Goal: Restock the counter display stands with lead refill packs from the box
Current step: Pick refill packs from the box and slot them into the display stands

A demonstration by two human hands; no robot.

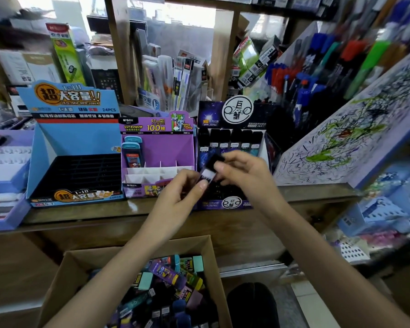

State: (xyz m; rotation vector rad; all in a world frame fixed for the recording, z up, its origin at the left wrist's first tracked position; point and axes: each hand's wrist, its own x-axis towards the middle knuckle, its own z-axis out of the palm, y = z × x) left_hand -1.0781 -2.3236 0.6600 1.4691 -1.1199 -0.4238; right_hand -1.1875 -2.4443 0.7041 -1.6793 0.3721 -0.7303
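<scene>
Both hands hold one black-capped lead refill pack point(210, 171) over the counter, just in front of the dark purple display stand point(225, 202). My left hand point(178, 197) pinches its lower end and my right hand point(244, 176) grips its upper end. That stand has a row of dark packs point(232, 140) at its back. The purple middle stand point(159, 162) holds two teal-capped packs point(133, 152) at its left, with white dividers beside them. The blue left stand point(73, 147) shows only a black slotted tray. The cardboard box point(206, 247) below holds several mixed packs.
The wooden counter point(317, 190) runs across, with a scribbled test pad point(355, 138) leaning at right. Pens fill the rack at upper right point(317, 62). A lilac tray point(5, 185) sits at far left. Packaged stationery point(170, 79) stands behind the displays. A dark object point(251, 304) lies beside the box.
</scene>
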